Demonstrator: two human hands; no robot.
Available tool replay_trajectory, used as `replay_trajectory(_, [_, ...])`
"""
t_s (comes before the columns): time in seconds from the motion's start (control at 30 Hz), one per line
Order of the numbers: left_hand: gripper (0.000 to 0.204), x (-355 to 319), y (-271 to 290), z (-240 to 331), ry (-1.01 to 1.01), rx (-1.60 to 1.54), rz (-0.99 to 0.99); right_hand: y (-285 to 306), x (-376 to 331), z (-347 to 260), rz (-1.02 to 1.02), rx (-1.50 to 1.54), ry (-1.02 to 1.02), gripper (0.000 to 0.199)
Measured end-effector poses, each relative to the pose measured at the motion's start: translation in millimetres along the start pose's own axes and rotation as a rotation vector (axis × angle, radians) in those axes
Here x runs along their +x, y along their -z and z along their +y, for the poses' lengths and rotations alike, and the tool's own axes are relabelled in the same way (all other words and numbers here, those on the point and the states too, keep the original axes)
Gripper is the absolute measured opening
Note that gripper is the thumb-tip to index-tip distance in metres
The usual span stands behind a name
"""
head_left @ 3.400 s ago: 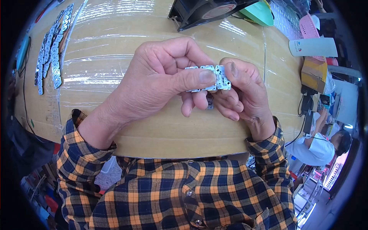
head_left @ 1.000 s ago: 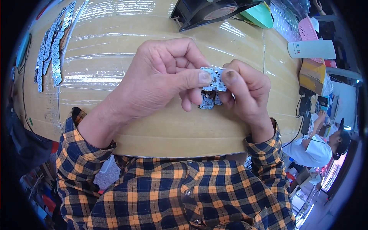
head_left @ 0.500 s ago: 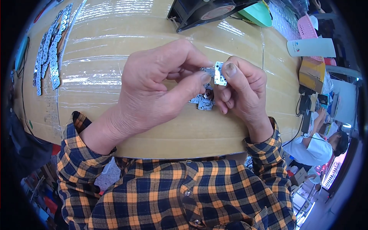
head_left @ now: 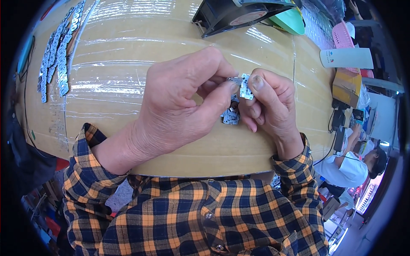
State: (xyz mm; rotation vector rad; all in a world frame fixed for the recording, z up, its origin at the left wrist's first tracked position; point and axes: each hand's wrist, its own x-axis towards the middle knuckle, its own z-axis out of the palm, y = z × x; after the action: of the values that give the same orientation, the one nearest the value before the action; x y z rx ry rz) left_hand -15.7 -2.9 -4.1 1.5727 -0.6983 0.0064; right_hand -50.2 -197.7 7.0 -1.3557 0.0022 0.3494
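My right hand (head_left: 273,96) pinches a small white circuit board (head_left: 245,88) with dark marks between thumb and fingers. My left hand (head_left: 188,91) is closed too, thumb and index fingertip pressed on a small grey metallic piece (head_left: 234,80) that meets the board's left edge. Its exact kind is too small to make out. Beneath my hands, more small circuit boards (head_left: 231,117) lie on the table, partly hidden by my fingers; a round metallic part shows among them.
Long strips of circuit boards (head_left: 64,64) lie at the far left of the plastic-covered table (head_left: 111,72). A black fan (head_left: 235,17) stands at the back, beside a green bowl (head_left: 292,21). Along the right are a pink basket (head_left: 341,35), a cardboard box (head_left: 347,87) and a seated person (head_left: 350,166).
My left hand has shifted right, closer to the board, and the grey piece in its fingertips now reaches the board's edge. The board has moved slightly down in my right hand's grip.
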Motion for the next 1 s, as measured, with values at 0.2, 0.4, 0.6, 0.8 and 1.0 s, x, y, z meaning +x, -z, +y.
replay_trajectory(0.2, [0.012, -2, -3, -2, -0.018, 0.046, 0.021, -1, 0, 1, 0.025, 0.043, -0.027, 0.033])
replay_trajectory(0.4, [0.011, -1, -3, -7, -0.024, -0.026, -0.006, 0, -1, 1, 0.048, -0.005, -0.021, 0.033])
replay_trajectory(0.6, [0.010, 10, 5, -6, -0.054, 0.011, -0.124, -4, 3, -3, 0.122, -0.086, -0.010, 0.032])
replay_trajectory(0.8, [0.008, 10, 2, -2, 0.030, -0.016, 0.064, 0, 0, -8, 0.029, -0.591, 0.260, 0.029])
replay_trajectory(1.0, [0.010, 3, 2, 5, 0.331, -0.332, -0.070, 2, 0, -5, -0.070, -0.747, 0.557, 0.026])
